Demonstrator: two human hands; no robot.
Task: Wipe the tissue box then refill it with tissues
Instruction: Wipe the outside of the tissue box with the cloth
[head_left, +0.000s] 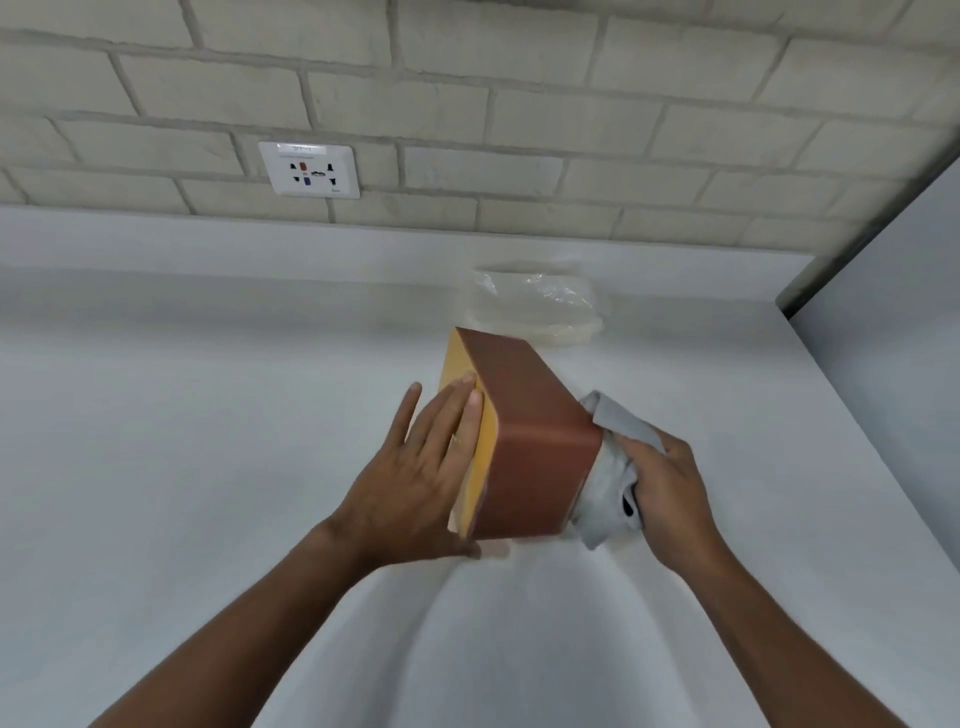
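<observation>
Two hands bracket the tissue box (530, 441). The right hand (670, 493) has its grip closed round a bunched grey cloth (610, 480), fingers curled over the fabric, and holds that cloth against the box's right-hand face. A loose corner of cloth sticks up beside the box's upper right edge. The left hand (415, 483) has a wide, flat grip. Its fingers lie straight and close together on the box's tan left-hand face, and the thumb reaches toward the near bottom corner. Between the two hands the box sits tilted, its reddish-brown broad face turned up toward the camera. Whether its near bottom corner touches the white worktop (208, 467) cannot be told. Just behind the box's far end a clear plastic pack of tissues (540, 306) lies on the worktop, apart from both hands. Farther behind the box and to its left, a white wall socket (309, 170) is set in the pale brick wall (519, 104). To the box's right, well apart, a grey panel (909, 312) stands at the worktop's edge.
</observation>
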